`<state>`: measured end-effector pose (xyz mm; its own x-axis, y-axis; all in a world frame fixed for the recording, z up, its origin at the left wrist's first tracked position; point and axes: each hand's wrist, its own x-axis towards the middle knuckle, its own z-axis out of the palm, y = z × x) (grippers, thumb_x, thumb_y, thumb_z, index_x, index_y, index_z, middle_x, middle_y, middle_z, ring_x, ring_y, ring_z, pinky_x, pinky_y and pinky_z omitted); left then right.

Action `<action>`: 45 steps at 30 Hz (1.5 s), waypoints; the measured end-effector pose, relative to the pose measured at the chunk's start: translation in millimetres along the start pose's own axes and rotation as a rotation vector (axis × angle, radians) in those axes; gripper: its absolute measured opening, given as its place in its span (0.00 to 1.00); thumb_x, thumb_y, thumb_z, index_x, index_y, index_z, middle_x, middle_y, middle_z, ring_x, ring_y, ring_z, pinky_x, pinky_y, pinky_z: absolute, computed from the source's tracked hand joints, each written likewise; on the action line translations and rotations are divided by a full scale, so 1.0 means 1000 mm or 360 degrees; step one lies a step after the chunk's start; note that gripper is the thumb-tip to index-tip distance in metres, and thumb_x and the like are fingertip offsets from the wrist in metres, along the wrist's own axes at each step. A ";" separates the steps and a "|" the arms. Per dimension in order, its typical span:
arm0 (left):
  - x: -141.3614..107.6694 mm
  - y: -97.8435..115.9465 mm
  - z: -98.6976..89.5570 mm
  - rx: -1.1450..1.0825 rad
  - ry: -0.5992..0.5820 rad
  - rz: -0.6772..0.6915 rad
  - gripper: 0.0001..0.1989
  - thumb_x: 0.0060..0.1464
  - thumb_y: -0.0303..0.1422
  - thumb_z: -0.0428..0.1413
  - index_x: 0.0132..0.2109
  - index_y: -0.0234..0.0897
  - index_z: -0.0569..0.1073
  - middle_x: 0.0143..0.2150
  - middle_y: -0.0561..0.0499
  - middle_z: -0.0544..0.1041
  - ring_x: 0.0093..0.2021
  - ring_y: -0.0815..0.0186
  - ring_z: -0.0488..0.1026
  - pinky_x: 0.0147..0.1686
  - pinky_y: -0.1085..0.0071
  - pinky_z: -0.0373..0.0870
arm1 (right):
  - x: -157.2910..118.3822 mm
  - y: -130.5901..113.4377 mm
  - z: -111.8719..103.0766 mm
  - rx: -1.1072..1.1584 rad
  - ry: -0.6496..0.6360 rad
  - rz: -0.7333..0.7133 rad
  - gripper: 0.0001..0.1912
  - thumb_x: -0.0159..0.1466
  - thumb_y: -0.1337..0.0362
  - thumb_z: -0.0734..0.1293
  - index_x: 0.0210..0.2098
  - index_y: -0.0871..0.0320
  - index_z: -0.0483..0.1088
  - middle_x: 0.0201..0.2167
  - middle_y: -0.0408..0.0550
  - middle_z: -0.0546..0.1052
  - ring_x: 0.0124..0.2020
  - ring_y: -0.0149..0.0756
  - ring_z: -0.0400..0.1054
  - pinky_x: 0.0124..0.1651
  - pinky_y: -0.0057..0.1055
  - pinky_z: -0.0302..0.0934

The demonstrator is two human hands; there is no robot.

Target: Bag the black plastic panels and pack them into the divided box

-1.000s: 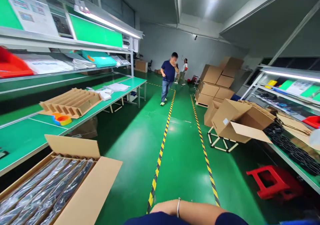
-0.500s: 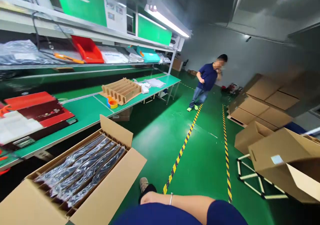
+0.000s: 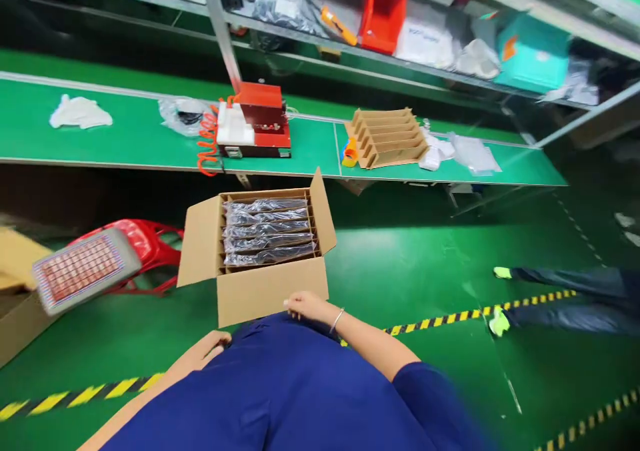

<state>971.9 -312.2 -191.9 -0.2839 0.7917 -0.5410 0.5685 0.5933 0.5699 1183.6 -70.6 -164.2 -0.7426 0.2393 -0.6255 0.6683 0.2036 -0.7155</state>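
Observation:
An open cardboard box [image 3: 273, 291] stands in front of me, its flaps folded out. Inside, several plastic-wrapped dark items [image 3: 267, 231] sit in rows between cardboard dividers. My right hand [image 3: 306, 305], with a bracelet at the wrist, is at the lower edge of the near flap, its fingers curled; whether it grips anything is too small to tell. Lower left, my left hand [image 3: 213, 345] rests beside my blue shirt, fingers bent and partly hidden against it.
Behind the box runs a green workbench [image 3: 170, 151] with a red machine [image 3: 265, 121] and a cardboard divider [image 3: 390, 137]. A red stool [image 3: 150, 251] stands left. Another person's legs [image 3: 565, 301] are at the right. A shelf hangs above the bench.
The view has swung left and down, bringing the box to the centre. My left hand and right hand now show, and the stool has come into view. The other person appears further right.

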 end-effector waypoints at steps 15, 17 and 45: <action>0.094 -0.023 0.020 0.0390 -0.0406 -0.0197 0.23 0.59 0.33 0.48 0.59 0.31 0.68 0.60 0.37 0.72 0.61 0.53 0.68 0.60 0.60 0.62 | 0.161 0.082 -0.026 -0.1049 0.0031 0.0170 0.37 0.61 0.72 0.68 0.67 0.70 0.52 0.64 0.69 0.62 0.66 0.49 0.52 0.68 0.43 0.46; 0.120 -0.026 0.017 0.0462 -0.0409 -0.0149 0.23 0.59 0.31 0.48 0.60 0.29 0.66 0.60 0.34 0.71 0.61 0.51 0.68 0.59 0.59 0.62 | 0.165 0.086 -0.028 -0.1131 0.0006 0.0216 0.37 0.62 0.72 0.68 0.67 0.70 0.52 0.62 0.68 0.64 0.65 0.48 0.55 0.68 0.42 0.46; 0.248 -0.105 -0.065 0.0716 -0.0257 0.0565 0.18 0.58 0.21 0.43 0.44 0.33 0.76 0.43 0.35 0.79 0.46 0.49 0.77 0.47 0.52 0.68 | 0.203 0.018 -0.057 -0.1369 -0.0389 0.0637 0.12 0.71 0.64 0.61 0.51 0.62 0.71 0.46 0.52 0.79 0.49 0.39 0.74 0.50 0.39 0.68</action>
<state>791.4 -168.9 -345.7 0.0843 0.8774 -0.4724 0.8885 0.1484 0.4342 1047.4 35.3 -286.2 -0.3782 0.2579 -0.8891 0.6047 0.7960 -0.0263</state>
